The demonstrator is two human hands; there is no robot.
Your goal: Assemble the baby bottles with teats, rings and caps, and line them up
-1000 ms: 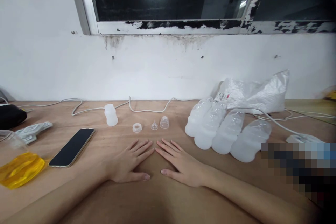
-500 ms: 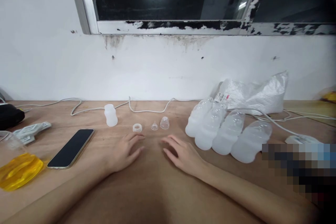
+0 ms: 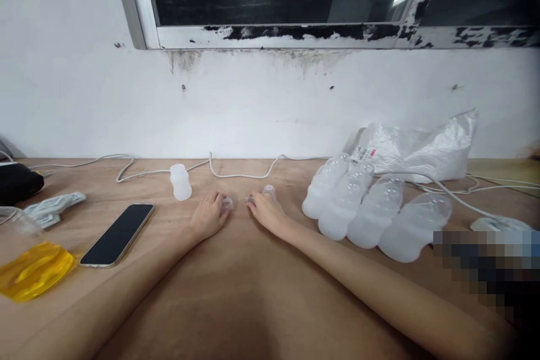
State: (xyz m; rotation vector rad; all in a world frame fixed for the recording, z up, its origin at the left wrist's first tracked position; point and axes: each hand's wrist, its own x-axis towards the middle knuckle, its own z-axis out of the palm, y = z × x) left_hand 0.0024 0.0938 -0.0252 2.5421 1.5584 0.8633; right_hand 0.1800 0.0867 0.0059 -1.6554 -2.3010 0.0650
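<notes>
My left hand (image 3: 210, 215) is curled round a clear bottle collar ring (image 3: 227, 203) on the table, thumb on the near side and fingers on the far side. My right hand (image 3: 269, 211) pinches a small clear bottle teat (image 3: 248, 200), mostly covered by the fingertips. Just behind that hand stands a clear dome cap (image 3: 269, 189), partly hidden by the knuckles. A frosted white baby bottle body (image 3: 181, 182) stands upright beyond my left hand.
Several frosted bottles with clear caps (image 3: 371, 214) lie in a row at right, before a white plastic bag (image 3: 422, 143). A phone (image 3: 118, 235) and a container of yellow liquid (image 3: 36, 270) are at left. A white cable (image 3: 244, 175) runs along the wall.
Both hands have reached forward from above the bare tabletop. The left has closed on the collar ring and the right on the teat. The view has shifted slightly.
</notes>
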